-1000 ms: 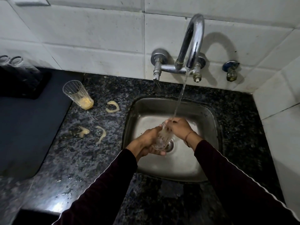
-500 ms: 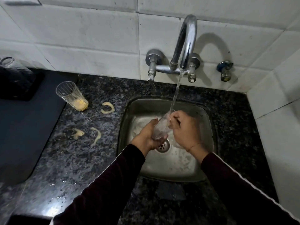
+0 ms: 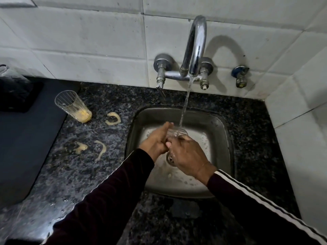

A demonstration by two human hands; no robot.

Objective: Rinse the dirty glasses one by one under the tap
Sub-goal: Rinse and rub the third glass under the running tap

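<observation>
Water runs from the chrome tap (image 3: 196,50) into a clear glass (image 3: 177,132) held upright over the steel sink (image 3: 219,124). My left hand (image 3: 156,139) presses against the glass's left side, and my right hand (image 3: 187,154) wraps around its lower part from the front; most of the glass is hidden by the hands. A second glass (image 3: 73,106) with yellow residue at its bottom stands on the dark granite counter (image 3: 74,174), left of the sink.
Yellow ring-shaped spills (image 3: 113,118) and smears (image 3: 100,151) mark the counter between the dirty glass and the sink. A dark mat (image 3: 21,147) covers the left side, with a black tray (image 3: 17,94) holding clear glassware at the back left. A small valve (image 3: 240,76) juts from the tiled wall.
The glass was tilted toward the stream with my left hand under it; now it stands upright with its mouth under the water, and my right hand has shifted from its rim down to its lower part.
</observation>
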